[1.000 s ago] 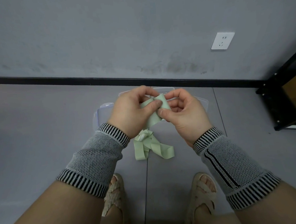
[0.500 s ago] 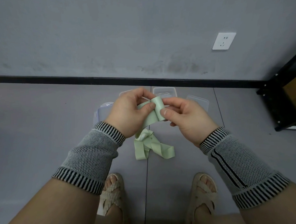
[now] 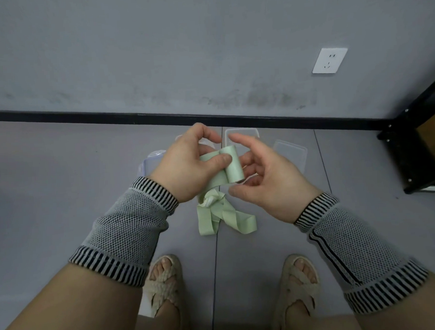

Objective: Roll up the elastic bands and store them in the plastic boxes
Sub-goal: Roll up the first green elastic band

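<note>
A pale green elastic band (image 3: 233,167) is being rolled up in mid-air above the floor (image 3: 48,173), so it's only partly done. The rolled part is a small, tight cylinder held up between the two hands, and the rest trails down to a loose, twisty heap lying on the floor between the sandalled feet (image 3: 164,278).

The left hand (image 3: 186,166) is clamped on it, with the thumb pressed over the flat strip right where it feeds into the roll. The right hand (image 3: 265,180) is cupped around the other side with its fingers relaxed and spread; the roll seems to be just touched or propped by the fingertips rather than pinched, though the far side is hidden.

Handling-wise, it looks very light, soft and floppy, with no stiffness of its own, so no weight problem is expected. The catch is probably springiness: if the pinch is let go, the coil can be expected to loosen. It's best gripped across the roll's curved outside, thumb on the last wrap, while the tail is fed in flat. The twists in the heap likely need smoothing out first.

Clear plastic boxes (image 3: 241,134) and a lid (image 3: 290,152) are laid out on the floor just beyond the hands, near the wall.
</note>
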Available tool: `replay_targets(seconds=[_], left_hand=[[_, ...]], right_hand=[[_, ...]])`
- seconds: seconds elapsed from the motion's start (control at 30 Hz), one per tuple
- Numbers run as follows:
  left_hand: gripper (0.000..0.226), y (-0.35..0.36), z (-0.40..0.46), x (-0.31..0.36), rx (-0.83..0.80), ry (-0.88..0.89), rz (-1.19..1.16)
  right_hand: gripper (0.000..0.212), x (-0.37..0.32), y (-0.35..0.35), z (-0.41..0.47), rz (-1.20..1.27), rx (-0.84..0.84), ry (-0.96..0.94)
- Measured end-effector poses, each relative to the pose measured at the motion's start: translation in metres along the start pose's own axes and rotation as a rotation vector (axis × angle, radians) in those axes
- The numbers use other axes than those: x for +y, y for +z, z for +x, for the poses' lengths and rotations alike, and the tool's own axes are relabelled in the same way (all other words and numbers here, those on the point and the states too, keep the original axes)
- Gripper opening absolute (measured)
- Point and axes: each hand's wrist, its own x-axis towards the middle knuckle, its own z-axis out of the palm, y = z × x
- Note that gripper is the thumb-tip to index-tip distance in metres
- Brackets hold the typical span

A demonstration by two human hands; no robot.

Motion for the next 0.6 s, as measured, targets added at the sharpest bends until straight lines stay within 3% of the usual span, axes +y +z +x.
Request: replay_targets(seconds=[0.13, 0.3, 0.5, 0.6], left_hand=[[0.023, 0.001, -0.001, -0.002, -0.046, -0.024, 0.006], [0.008, -0.002, -0.001, -0.003, -0.023, -0.051, -0.007], [0.011, -0.008, -0.003, 0.003, 0.023, -0.028, 0.048], [0.013, -0.005, -0.003, 0.006, 0.031, -0.010, 0.047]], right_hand=[[0.068, -0.002, 0.002, 0.000, -0.164, 0.026, -0.050], [0.058, 0.001, 0.000, 0.001, -0.024, 0.021, -0.016], [0.059, -0.002, -0.013, 0.000, 0.102, -0.011, -0.018], [0.059, -0.001, -0.014, 0.001, 0.046, 0.002, -0.028]])
